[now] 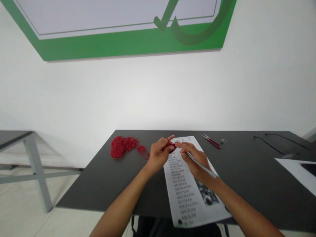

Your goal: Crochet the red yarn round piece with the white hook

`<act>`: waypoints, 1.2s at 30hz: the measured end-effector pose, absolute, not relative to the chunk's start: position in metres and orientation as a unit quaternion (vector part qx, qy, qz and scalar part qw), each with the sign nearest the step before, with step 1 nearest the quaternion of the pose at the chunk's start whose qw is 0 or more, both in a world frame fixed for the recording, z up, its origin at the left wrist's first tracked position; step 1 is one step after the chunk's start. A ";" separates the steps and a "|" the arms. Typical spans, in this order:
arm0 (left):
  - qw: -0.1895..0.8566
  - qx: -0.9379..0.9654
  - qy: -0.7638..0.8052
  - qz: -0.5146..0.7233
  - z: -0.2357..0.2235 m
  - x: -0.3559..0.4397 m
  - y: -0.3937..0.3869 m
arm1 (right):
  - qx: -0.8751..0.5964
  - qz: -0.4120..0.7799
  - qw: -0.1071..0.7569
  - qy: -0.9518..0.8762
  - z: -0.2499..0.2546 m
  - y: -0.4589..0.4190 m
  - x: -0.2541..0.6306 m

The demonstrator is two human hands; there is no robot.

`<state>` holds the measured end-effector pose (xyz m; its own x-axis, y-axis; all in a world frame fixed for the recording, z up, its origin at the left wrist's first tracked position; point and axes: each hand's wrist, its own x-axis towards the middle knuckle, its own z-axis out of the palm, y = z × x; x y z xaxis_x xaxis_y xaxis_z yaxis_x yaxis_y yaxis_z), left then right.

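My left hand (159, 152) is closed on a small piece of red crochet work (172, 148), with red yarn looped over its raised index finger. In my right hand (194, 156) is a crochet hook (201, 164), its pale handle lying back along the palm toward the wrist. The hook's tip meets the red work between both hands; fingers partly hide the stitches. Left of my left hand lies a heap of red yarn (118, 147), with a loose strand (143, 152) trailing toward the hand. Under both hands is a printed pattern sheet (177, 200) with rows of text and a picture.
On the dark table (106, 184), red-handled thread snips (211, 141) lie behind my right hand, beside a small metal ring (223, 141). Glasses (283, 153) and a white sheet (296, 172) with a dark object are at the right. Another table (14, 136) stands at the left.
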<state>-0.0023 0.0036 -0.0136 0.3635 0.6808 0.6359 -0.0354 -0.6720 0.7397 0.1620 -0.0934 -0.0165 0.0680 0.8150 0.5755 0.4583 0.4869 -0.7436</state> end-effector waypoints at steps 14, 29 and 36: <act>0.336 0.766 0.210 0.506 -0.018 0.002 -0.008 | -0.285 0.460 0.706 -0.458 -0.019 -0.077 0.163; 0.639 0.563 0.226 0.472 -0.027 0.017 -0.027 | -0.499 0.021 0.579 -0.644 -0.030 -0.088 0.159; 0.716 0.529 0.156 0.428 -0.015 0.007 -0.021 | -0.383 0.176 0.621 -0.661 -0.011 -0.092 0.168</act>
